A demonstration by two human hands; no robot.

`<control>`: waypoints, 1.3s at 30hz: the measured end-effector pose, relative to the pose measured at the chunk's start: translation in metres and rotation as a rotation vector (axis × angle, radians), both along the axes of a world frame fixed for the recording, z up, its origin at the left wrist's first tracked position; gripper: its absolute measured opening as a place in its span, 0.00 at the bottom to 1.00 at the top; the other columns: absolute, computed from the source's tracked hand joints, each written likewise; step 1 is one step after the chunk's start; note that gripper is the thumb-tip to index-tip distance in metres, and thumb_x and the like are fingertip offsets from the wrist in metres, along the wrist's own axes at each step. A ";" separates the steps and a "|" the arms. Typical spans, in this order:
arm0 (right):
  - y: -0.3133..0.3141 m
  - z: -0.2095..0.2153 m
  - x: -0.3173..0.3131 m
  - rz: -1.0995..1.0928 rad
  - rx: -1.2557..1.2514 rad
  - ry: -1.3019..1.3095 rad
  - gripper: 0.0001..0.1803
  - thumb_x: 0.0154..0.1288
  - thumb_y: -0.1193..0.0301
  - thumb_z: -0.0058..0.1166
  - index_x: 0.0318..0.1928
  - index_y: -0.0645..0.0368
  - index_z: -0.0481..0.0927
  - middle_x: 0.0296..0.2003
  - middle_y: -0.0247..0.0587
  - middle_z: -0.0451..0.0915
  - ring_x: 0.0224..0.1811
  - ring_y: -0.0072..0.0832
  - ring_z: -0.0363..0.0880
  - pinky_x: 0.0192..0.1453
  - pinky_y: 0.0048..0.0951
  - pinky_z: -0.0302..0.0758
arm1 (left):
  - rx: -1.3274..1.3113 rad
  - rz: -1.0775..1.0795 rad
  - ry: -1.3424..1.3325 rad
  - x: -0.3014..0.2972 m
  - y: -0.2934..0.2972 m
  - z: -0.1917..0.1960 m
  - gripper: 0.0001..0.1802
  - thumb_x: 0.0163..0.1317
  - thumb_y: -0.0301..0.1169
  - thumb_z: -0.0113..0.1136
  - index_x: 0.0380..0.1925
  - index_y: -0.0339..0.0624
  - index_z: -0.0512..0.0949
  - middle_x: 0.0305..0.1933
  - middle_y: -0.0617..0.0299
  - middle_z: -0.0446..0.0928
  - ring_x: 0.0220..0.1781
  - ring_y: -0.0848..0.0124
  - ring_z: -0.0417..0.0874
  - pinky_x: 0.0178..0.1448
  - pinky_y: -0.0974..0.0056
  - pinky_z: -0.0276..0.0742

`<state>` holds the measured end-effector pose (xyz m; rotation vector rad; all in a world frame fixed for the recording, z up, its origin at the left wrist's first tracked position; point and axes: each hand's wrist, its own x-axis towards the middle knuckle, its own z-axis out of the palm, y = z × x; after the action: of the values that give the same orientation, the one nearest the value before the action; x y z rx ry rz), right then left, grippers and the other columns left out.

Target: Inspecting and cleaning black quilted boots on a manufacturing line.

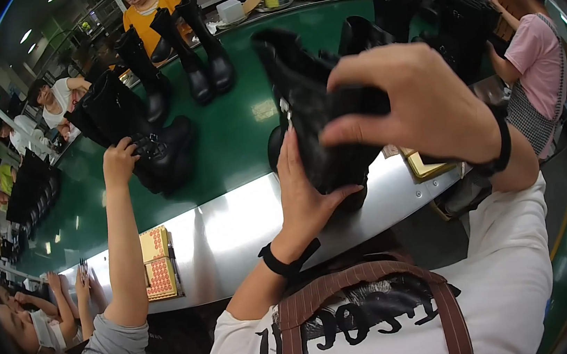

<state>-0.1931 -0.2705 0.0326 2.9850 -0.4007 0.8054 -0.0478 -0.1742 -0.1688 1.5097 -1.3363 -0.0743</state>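
A tall black boot [310, 93] with a metal buckle stands in front of me at the near edge of the table. My left hand [301, 182] grips it low on the shaft, fingers reaching up one side and thumb across the front. Close over the boot is my right hand [404, 104], slightly blurred. Its thumb and fingers curve apart in a C shape, with nothing visible between them. Another black boot stands partly hidden behind my right hand.
Several black boots stand on the green conveyor table [250, 132], including a pair [204, 63]. At left, a co-worker's hand [121, 160] touches a buckled boot [162, 152]. A sticker sheet [159, 264] lies on the metal edge [234, 235]. Another person [534, 43] stands at right among boots.
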 end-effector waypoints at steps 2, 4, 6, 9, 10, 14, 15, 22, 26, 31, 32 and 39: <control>0.008 -0.009 -0.008 0.145 -0.062 0.032 0.32 0.44 0.52 0.70 0.48 0.56 0.79 0.35 0.44 0.81 0.33 0.36 0.79 0.36 0.30 0.73 | -0.087 0.101 -0.053 -0.001 0.003 -0.009 0.59 0.38 0.28 0.78 0.68 0.34 0.50 0.66 0.42 0.59 0.64 0.47 0.64 0.65 0.52 0.63; 0.001 -0.014 -0.013 0.126 -0.034 0.000 0.34 0.43 0.61 0.71 0.54 0.54 0.77 0.39 0.43 0.81 0.34 0.36 0.78 0.39 0.31 0.74 | -0.067 0.048 0.138 0.008 0.012 -0.018 0.41 0.49 0.25 0.71 0.62 0.34 0.60 0.60 0.44 0.66 0.58 0.53 0.71 0.59 0.57 0.67; -0.012 -0.015 -0.011 0.132 -0.094 -0.082 0.35 0.43 0.77 0.67 0.57 0.54 0.76 0.41 0.41 0.82 0.34 0.37 0.78 0.41 0.33 0.75 | -0.050 0.079 0.210 0.020 0.023 -0.023 0.33 0.54 0.25 0.68 0.59 0.33 0.65 0.56 0.45 0.71 0.54 0.57 0.75 0.56 0.60 0.70; -0.031 -0.006 -0.007 0.079 -0.297 -0.222 0.29 0.46 0.82 0.63 0.53 0.56 0.80 0.39 0.40 0.82 0.31 0.34 0.75 0.39 0.31 0.74 | -0.225 0.126 0.371 0.033 0.038 -0.024 0.12 0.65 0.25 0.57 0.46 0.29 0.75 0.38 0.54 0.82 0.40 0.68 0.80 0.48 0.66 0.73; -0.033 -0.004 -0.010 0.086 -0.306 -0.245 0.29 0.46 0.81 0.63 0.53 0.53 0.80 0.33 0.39 0.79 0.29 0.33 0.73 0.37 0.31 0.73 | -0.217 0.126 0.400 0.035 0.043 -0.025 0.12 0.65 0.25 0.57 0.46 0.29 0.75 0.40 0.53 0.81 0.41 0.68 0.80 0.48 0.66 0.73; -0.024 -0.002 -0.034 0.141 -0.281 -0.246 0.29 0.44 0.81 0.64 0.53 0.55 0.80 0.34 0.38 0.80 0.28 0.29 0.72 0.35 0.27 0.71 | -0.209 0.167 0.330 0.033 0.061 -0.034 0.14 0.63 0.23 0.58 0.47 0.28 0.74 0.40 0.52 0.82 0.43 0.66 0.81 0.49 0.66 0.73; -0.020 -0.008 -0.039 0.175 -0.273 -0.295 0.30 0.43 0.81 0.64 0.53 0.56 0.80 0.36 0.38 0.81 0.29 0.30 0.72 0.35 0.27 0.71 | -0.185 0.161 0.275 0.032 0.066 -0.037 0.14 0.62 0.23 0.58 0.47 0.28 0.75 0.38 0.52 0.82 0.43 0.66 0.82 0.49 0.66 0.74; -0.003 -0.036 -0.050 0.094 -0.242 -0.241 0.29 0.39 0.80 0.67 0.49 0.58 0.81 0.37 0.39 0.80 0.32 0.32 0.72 0.33 0.29 0.71 | -0.612 -0.012 0.436 0.049 0.076 0.005 0.55 0.56 0.66 0.53 0.69 0.36 0.46 0.68 0.54 0.56 0.69 0.64 0.60 0.70 0.57 0.56; 0.004 -0.035 -0.047 0.024 -0.349 -0.233 0.24 0.38 0.78 0.68 0.43 0.57 0.84 0.37 0.37 0.78 0.34 0.33 0.71 0.32 0.30 0.71 | -0.424 0.023 0.436 0.113 0.067 0.088 0.28 0.73 0.52 0.34 0.39 0.37 0.72 0.35 0.62 0.74 0.38 0.78 0.73 0.46 0.70 0.67; 0.003 -0.038 -0.049 -0.008 -0.349 -0.283 0.22 0.38 0.78 0.68 0.41 0.56 0.84 0.34 0.37 0.76 0.33 0.33 0.70 0.30 0.31 0.68 | -0.034 -0.125 0.231 0.160 0.032 0.159 0.25 0.69 0.49 0.49 0.20 0.42 0.74 0.22 0.70 0.72 0.29 0.82 0.71 0.38 0.74 0.66; 0.002 -0.039 -0.049 -0.013 -0.352 -0.283 0.22 0.38 0.77 0.68 0.40 0.56 0.85 0.33 0.37 0.75 0.33 0.33 0.70 0.30 0.30 0.68 | 0.021 -0.114 0.168 0.162 0.027 0.167 0.22 0.67 0.45 0.55 0.20 0.40 0.74 0.20 0.71 0.69 0.25 0.83 0.67 0.31 0.75 0.64; 0.000 -0.043 -0.049 0.001 -0.346 -0.296 0.21 0.39 0.77 0.68 0.40 0.56 0.85 0.33 0.37 0.75 0.32 0.33 0.69 0.30 0.30 0.68 | 0.449 -0.092 -0.240 0.173 0.030 0.197 0.19 0.67 0.38 0.57 0.21 0.38 0.71 0.20 0.73 0.65 0.24 0.84 0.66 0.28 0.75 0.64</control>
<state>-0.2419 -0.2703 -0.0100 2.5552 -0.2355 1.1849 0.1247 -0.1441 0.0281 1.8754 -1.6586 -0.2739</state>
